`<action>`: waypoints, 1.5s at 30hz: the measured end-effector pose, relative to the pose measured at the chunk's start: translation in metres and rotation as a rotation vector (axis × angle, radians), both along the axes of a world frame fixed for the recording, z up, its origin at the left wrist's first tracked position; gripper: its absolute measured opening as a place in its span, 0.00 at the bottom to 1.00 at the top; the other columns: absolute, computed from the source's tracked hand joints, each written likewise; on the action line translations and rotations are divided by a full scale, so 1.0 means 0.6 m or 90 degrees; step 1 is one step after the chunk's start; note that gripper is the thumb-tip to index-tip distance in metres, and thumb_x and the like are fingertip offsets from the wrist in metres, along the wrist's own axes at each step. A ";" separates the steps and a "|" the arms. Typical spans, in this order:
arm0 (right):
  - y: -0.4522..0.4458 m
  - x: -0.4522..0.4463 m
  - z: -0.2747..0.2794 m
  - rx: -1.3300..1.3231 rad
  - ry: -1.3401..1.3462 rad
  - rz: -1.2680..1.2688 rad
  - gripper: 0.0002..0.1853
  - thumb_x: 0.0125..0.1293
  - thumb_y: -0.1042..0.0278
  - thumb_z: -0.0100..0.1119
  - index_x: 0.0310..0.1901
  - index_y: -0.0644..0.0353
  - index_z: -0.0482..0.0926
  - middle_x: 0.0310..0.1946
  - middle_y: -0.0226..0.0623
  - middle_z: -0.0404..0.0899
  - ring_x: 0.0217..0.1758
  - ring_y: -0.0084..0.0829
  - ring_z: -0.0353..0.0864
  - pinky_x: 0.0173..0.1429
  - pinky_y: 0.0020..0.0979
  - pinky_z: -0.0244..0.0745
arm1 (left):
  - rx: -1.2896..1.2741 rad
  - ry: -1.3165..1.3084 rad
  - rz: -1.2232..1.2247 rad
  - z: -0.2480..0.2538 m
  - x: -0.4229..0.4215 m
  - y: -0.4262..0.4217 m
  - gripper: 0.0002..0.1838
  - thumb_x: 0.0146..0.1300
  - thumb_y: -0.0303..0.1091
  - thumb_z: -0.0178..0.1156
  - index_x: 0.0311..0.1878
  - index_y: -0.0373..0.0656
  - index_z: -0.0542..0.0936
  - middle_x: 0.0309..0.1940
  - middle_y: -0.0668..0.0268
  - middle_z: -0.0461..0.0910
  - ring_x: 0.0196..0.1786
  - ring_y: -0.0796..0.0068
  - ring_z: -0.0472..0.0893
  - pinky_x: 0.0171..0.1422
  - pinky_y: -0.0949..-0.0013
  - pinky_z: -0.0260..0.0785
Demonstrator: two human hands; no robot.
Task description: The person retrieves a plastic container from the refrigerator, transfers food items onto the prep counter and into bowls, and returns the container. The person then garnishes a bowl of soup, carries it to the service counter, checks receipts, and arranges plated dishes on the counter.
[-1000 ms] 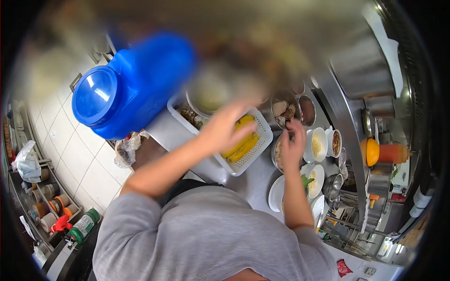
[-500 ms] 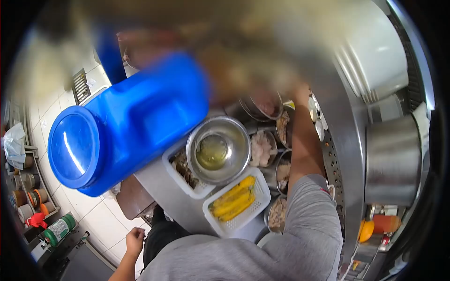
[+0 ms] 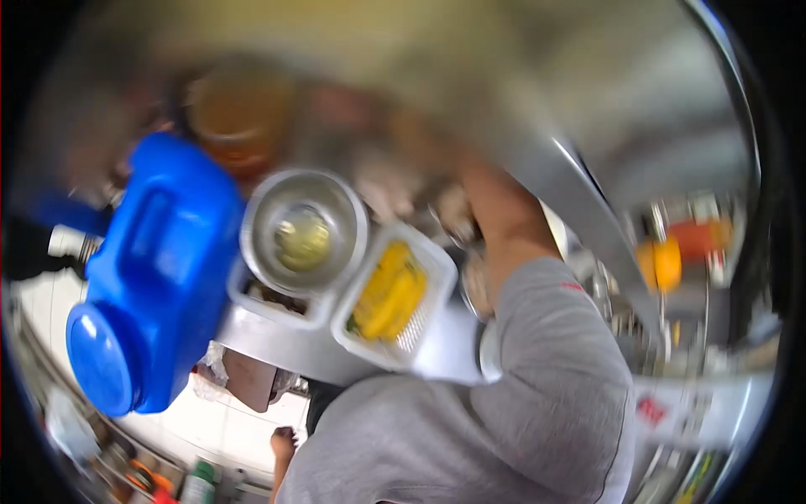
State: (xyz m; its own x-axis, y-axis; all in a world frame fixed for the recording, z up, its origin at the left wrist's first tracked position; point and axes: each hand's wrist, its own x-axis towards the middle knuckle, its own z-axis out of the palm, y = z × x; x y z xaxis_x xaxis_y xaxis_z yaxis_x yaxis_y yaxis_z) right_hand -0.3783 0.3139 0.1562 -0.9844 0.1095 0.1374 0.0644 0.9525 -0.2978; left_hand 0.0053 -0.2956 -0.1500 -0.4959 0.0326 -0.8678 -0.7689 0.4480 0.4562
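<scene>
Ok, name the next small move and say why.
Probably draw the right arm back slowly, since it stretches forward past the white basket with its hand lost in blur, while the left hand hangs low, away from the counter.

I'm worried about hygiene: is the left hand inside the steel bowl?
No, the left hand hangs low beside the grey shirt, apart from the steel bowl.

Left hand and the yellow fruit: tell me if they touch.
Apart: the head view shows floor and bare tabletop between the left hand and the yellow fruit.
</scene>
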 end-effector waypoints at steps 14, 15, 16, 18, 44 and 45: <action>0.123 0.881 0.084 -0.548 0.520 -0.857 0.12 0.49 0.76 0.64 0.37 0.66 0.77 0.31 0.38 0.80 0.27 0.29 0.79 0.22 0.27 0.67 | -0.090 0.326 -0.780 -0.204 -0.118 -0.067 0.09 0.44 0.35 0.57 0.13 0.45 0.75 0.15 0.59 0.77 0.19 0.58 0.77 0.24 0.56 0.66; 0.154 0.927 0.070 -0.602 0.539 -0.856 0.12 0.49 0.75 0.64 0.38 0.65 0.77 0.31 0.38 0.80 0.27 0.29 0.79 0.23 0.27 0.67 | -0.147 0.294 -0.802 -0.211 -0.124 -0.065 0.11 0.46 0.35 0.57 0.13 0.44 0.74 0.14 0.59 0.76 0.19 0.60 0.77 0.24 0.57 0.66; 0.183 0.958 0.062 -0.656 0.557 -0.848 0.13 0.50 0.75 0.65 0.38 0.64 0.77 0.31 0.37 0.80 0.27 0.28 0.78 0.23 0.27 0.67 | -0.202 0.263 -0.817 -0.218 -0.121 -0.053 0.12 0.47 0.35 0.58 0.12 0.44 0.74 0.13 0.60 0.76 0.19 0.61 0.78 0.24 0.58 0.66; 0.226 0.971 0.056 -0.683 0.543 -0.806 0.13 0.50 0.74 0.65 0.39 0.63 0.77 0.30 0.35 0.79 0.26 0.28 0.78 0.23 0.27 0.66 | -0.243 0.013 -0.778 -0.192 -0.116 -0.015 0.14 0.56 0.38 0.60 0.19 0.39 0.78 0.17 0.61 0.78 0.24 0.65 0.81 0.26 0.63 0.74; 0.724 1.068 -0.247 -0.252 -0.122 -0.542 0.14 0.65 0.57 0.55 0.40 0.61 0.75 0.30 0.38 0.78 0.28 0.30 0.79 0.33 0.33 0.80 | -0.003 -0.248 -0.485 0.074 0.250 0.254 0.15 0.63 0.35 0.58 0.49 0.38 0.76 0.35 0.57 0.80 0.31 0.67 0.82 0.28 0.66 0.78; 0.772 1.072 -0.300 -0.251 -0.125 -0.539 0.14 0.65 0.57 0.55 0.40 0.61 0.75 0.30 0.38 0.78 0.28 0.30 0.79 0.33 0.33 0.80 | 0.041 -0.195 -0.480 0.115 0.232 0.298 0.14 0.63 0.33 0.56 0.49 0.37 0.75 0.37 0.57 0.80 0.33 0.67 0.82 0.29 0.67 0.78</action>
